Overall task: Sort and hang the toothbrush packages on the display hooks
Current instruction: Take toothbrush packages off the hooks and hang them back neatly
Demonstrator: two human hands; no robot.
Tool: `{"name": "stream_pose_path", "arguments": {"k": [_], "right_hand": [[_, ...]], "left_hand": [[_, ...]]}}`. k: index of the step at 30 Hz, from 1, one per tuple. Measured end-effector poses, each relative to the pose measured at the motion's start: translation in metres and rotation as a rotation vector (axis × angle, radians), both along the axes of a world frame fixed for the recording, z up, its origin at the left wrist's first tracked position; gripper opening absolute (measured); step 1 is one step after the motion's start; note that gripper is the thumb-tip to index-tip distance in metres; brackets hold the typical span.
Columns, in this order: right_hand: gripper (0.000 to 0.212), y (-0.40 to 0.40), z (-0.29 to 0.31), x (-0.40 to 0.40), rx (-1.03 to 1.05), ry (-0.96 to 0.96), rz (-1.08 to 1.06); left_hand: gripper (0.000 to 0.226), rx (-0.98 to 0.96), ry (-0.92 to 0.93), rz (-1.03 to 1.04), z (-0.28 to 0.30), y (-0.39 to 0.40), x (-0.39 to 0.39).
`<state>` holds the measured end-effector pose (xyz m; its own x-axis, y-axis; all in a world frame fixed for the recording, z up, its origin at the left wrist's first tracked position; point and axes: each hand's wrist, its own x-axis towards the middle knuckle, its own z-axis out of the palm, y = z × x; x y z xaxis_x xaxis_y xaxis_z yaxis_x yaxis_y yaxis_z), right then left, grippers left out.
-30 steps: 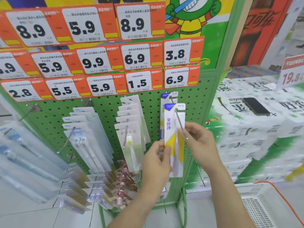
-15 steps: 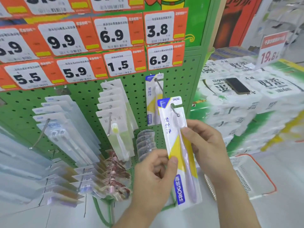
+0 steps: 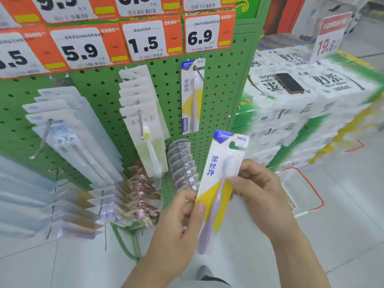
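Head view — both hands [image 3: 178,223] [image 3: 261,196] pinch toothbrush package [image 3: 220,183]; lower end blurred, fingers cover edges.

Both hands hold one toothbrush pkg [image 3: 220,183] in front of green pegboard [image 3: 99,96], pkg tilted, top leaning right, clear of any hook. Left hand [image 3: 178,221] pinches lower left edge, thumb on yellow part. Right hand [image 3: 261,196] grips right edge near brush head. Same kind of pkg [image 3: 192,96] hangs on hook [image 3: 209,90] under 6.9 price tag [image 3: 204,34]. Left of it, row of white pkgs [image 3: 143,113] under 1.5 tag [image 3: 145,41]. Phone [image 3: 289,83] lies on tissue packs [image 3: 311,113] at right. Basket w/ orange rim [image 3: 307,196] on floor.
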<state>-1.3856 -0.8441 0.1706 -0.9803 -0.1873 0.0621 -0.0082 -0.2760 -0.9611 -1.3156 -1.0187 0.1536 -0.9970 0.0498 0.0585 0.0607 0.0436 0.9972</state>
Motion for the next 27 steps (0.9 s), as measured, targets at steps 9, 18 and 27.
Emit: {"name": "stream_pose_path", "arguments": {"k": [9,18,27], "right_hand": [[0.027,-0.070,-0.033,0.023,0.085,-0.265,0.112],[0.030,-0.100,-0.043,0.024,0.029,-0.414,0.150],[0.033,-0.097,-0.041,0.014,0.101,-0.451,0.148]], "left_hand": [[0.021,0.111,-0.255,0.062,-0.037,-0.050,0.043],[0.017,0.209,-0.418,0.113,-0.044,-0.063,0.057],[0.015,0.220,-0.530,0.022,-0.056,-0.067,0.061]]}}
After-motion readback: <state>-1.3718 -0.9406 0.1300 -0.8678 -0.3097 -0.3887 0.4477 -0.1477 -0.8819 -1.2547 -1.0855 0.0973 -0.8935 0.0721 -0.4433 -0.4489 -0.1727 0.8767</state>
